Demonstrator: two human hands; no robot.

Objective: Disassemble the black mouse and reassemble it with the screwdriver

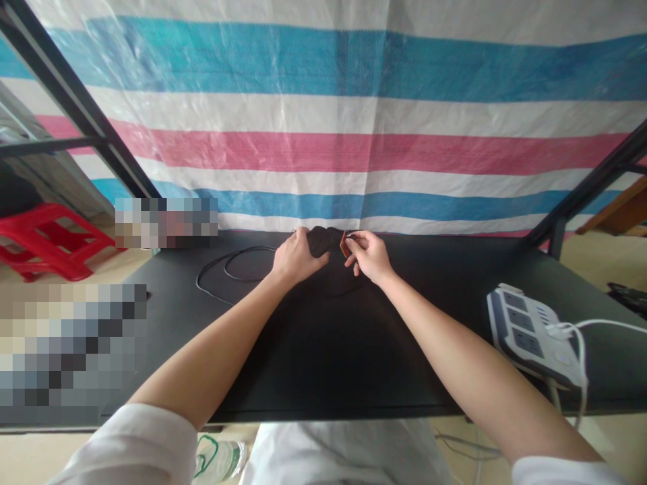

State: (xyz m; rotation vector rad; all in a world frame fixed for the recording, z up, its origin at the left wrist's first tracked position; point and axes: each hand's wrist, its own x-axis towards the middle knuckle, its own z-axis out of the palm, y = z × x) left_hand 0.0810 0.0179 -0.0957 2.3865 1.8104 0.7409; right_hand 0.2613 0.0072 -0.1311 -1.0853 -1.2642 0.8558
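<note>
My left hand (pixel 298 259) is closed around a dark, rounded black object (pixel 319 241) near the back of the black table; its kind is too dark to make out. A thin black cable (pixel 222 254) lies in loose loops beside this hand. My right hand (pixel 370 256) pinches a small, flat orange-brown piece (pixel 344 244) between thumb and fingers, close to the right side of the black object. Whether the piece is joined to that object I cannot tell.
A white power strip (pixel 536 333) with white cables sits at the right on the black table (pixel 354 357). Black metal posts rise at both sides, before a striped plastic sheet (pixel 328 148). At left a red stool (pixel 55 236) stands on the floor, near blurred-out patches.
</note>
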